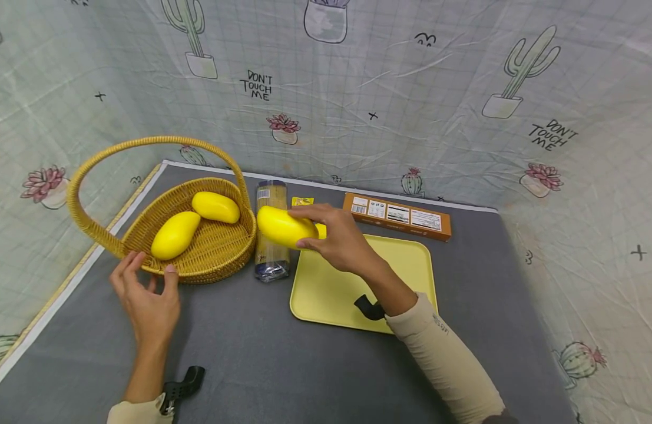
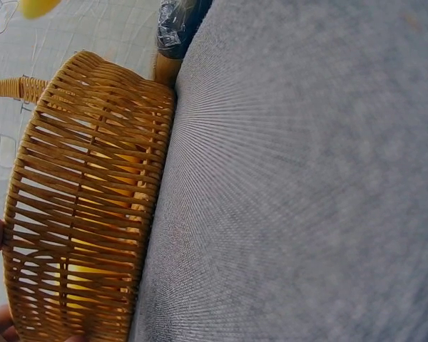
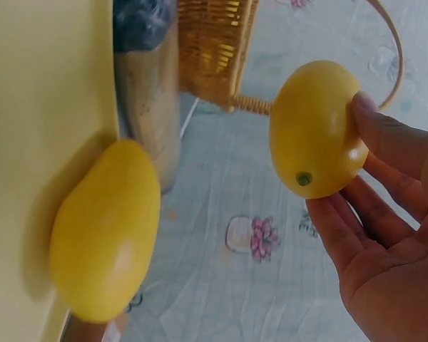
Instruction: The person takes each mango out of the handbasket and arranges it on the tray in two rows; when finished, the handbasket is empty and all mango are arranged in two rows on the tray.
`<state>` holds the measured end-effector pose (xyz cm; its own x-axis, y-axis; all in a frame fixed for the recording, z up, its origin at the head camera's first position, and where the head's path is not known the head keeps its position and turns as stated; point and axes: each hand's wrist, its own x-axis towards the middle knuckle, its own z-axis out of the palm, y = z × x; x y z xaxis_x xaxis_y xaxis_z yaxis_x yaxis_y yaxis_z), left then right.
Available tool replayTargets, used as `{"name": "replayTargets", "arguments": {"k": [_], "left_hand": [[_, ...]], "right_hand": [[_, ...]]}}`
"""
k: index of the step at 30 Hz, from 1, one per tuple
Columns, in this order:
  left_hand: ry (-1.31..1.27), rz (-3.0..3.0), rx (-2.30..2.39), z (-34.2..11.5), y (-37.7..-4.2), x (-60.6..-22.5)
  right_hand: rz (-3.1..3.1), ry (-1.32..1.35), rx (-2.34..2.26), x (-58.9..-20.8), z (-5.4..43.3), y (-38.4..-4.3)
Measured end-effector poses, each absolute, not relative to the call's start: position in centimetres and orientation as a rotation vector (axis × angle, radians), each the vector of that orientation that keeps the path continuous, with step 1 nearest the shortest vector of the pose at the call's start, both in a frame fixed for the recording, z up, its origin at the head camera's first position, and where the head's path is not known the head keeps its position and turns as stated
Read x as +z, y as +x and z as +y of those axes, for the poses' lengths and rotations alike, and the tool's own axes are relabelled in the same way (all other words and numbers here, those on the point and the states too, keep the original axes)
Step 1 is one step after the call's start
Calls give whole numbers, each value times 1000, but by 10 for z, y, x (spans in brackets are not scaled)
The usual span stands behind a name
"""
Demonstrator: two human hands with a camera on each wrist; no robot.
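Observation:
My right hand holds a yellow mango between thumb and fingers, raised near the tray's far left corner. In the right wrist view, the held mango shows a green stem spot. Another mango lies on the yellow tray, mostly hidden behind my right hand in the head view. At the left stands a wicker basket with a tall handle and two mangoes inside, one left and one right. My left hand grips the basket's near rim with thumb and fingertips.
Between basket and tray lies a clear-wrapped pack with dark ends. A small yellow packet sits behind the held mango. Along the back edge is an orange-brown box. A printed cloth hangs behind and beside the grey table.

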<state>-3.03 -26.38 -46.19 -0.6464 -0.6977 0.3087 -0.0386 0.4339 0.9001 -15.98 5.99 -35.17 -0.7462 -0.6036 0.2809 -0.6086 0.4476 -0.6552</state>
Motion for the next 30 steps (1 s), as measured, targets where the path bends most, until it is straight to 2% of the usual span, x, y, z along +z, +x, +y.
{"name": "replayTargets", "arguments": {"k": [16, 30], "left_hand": [[619, -1990, -1243, -265, -31, -463], [616, -1993, -1244, -266, -32, -465]], "right_hand": [[-2762, 986, 1217, -363, 144, -162], [-2825, 868, 1262, -395, 214, -180]]}}
